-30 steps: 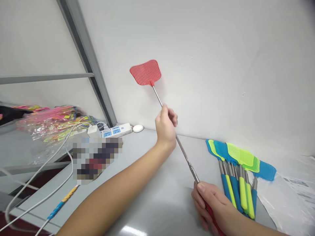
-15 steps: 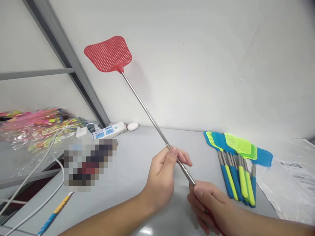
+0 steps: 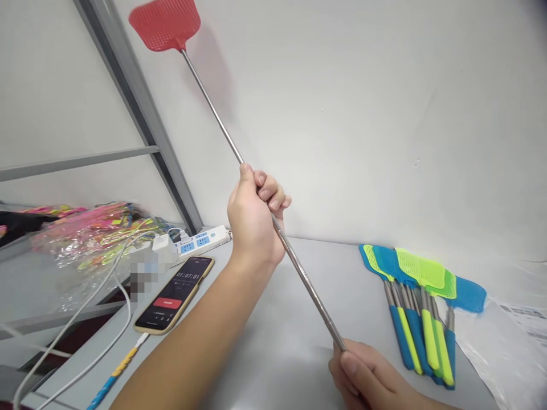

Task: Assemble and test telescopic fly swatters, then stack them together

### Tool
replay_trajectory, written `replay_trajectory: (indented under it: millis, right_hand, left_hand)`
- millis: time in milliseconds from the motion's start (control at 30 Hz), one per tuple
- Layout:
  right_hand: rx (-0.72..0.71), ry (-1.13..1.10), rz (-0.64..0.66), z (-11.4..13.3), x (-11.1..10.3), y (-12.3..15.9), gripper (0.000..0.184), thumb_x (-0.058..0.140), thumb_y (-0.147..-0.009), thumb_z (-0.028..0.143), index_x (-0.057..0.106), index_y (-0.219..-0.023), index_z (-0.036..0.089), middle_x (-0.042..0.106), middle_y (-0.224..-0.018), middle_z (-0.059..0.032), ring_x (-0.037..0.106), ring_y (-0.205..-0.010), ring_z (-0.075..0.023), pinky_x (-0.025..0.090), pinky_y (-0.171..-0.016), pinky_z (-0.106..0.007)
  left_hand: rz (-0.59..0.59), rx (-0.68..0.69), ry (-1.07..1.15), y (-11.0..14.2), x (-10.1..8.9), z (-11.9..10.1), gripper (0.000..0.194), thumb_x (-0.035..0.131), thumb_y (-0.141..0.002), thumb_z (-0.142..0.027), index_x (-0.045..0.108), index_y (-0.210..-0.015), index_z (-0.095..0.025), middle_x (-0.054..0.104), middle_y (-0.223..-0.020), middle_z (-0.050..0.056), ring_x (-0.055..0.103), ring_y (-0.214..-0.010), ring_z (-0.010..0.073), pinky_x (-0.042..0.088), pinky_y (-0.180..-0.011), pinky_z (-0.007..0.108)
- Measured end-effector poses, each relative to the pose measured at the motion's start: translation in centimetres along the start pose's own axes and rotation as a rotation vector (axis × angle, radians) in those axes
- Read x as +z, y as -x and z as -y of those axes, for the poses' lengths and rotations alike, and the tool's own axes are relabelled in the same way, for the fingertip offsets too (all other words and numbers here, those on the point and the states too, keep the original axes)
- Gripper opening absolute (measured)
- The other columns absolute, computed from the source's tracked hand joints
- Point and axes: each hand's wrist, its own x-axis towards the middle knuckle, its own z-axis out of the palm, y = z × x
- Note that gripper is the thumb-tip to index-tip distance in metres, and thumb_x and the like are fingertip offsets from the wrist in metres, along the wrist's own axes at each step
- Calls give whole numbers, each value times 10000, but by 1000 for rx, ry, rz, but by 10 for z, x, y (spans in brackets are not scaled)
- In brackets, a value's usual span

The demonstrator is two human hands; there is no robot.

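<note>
A fly swatter [image 3: 166, 25] with a red perforated head and a long telescopic metal rod slants up across the view, the top of its head cut off by the frame. My left hand [image 3: 256, 219] is closed around the upper part of the rod. Lower down, my right hand [image 3: 367, 376] grips the base of the rod, and the handle inside it is hidden. To the right lies a pile of blue and yellow-green fly swatters [image 3: 421, 307] with their rods pushed in, heads toward the wall.
A phone [image 3: 175, 295] showing a timer lies on the grey table [image 3: 290, 330], with a cable plugged in. Behind it are a power strip [image 3: 205, 242] and white cords. Plastic-wrapped colourful items [image 3: 102, 233] lie at left by a metal frame [image 3: 141, 108]. White plastic packaging [image 3: 508, 336] is at right.
My left hand has moved up and left along the swatter, away from my right hand. The rod now looks longer between my hands, and the red head sits higher.
</note>
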Motion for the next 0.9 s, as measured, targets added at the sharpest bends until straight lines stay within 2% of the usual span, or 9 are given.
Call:
replay_trajectory:
  millis: [133,233,367,533,667,767,900]
  right_hand:
    - [-8,36,-16,2,-6,-2,528,289,-956,616,376,-626,213,342,-491,60,329,-450,-75,268,-452,-222]
    - [-7,84,-1,5,-6,0,526,284,-972,587,391,-627,205,353,-507,57,358,-469,-75,296,-484,-221]
    - [15,131,45,8,-3,5,525,279,-971,591,372,-626,206,347,-495,59,358,-471,-75,302,-493,-222]
    - [70,165,130,9,0,8,518,280,-956,619,369,-658,204,364,-514,55,350,-480,-75,282,-463,-213]
    - [73,184,199,13,2,8,525,258,-942,648,352,-673,207,354,-533,54,321,-504,-80,262,-461,-216]
    - [65,231,215,20,-2,9,508,266,-948,634,348,-683,209,374,-552,52,339,-529,-84,295,-509,-220]
    - [251,330,228,35,-14,12,505,284,-970,583,395,-657,203,415,-586,34,414,-584,-101,367,-602,-234]
  left_hand:
    - [-14,5,15,-8,-3,4,378,441,-971,-407,403,-651,-210,309,-526,-66,312,-403,74,335,-454,212]
    - [-6,7,37,-14,-3,-3,401,372,-996,-395,379,-638,-215,268,-494,-68,263,-384,79,297,-434,222]
    - [-1,11,106,-27,-5,-25,410,303,-1019,-354,356,-639,-210,237,-473,-70,213,-384,79,240,-427,228]
    - [-77,66,129,-37,-16,-56,348,443,-980,-319,345,-663,-212,262,-508,-69,226,-405,79,241,-448,223]
    - [-84,149,47,-33,-20,-75,333,437,-978,-309,330,-675,-222,250,-542,-66,224,-409,81,271,-449,216]
    - [-94,180,-21,-31,-20,-78,337,381,-999,-327,338,-680,-225,227,-556,-64,219,-426,85,286,-451,204]
    - [-121,177,15,-36,-20,-70,382,327,-1017,-362,344,-664,-218,208,-549,-68,205,-425,76,262,-449,198]
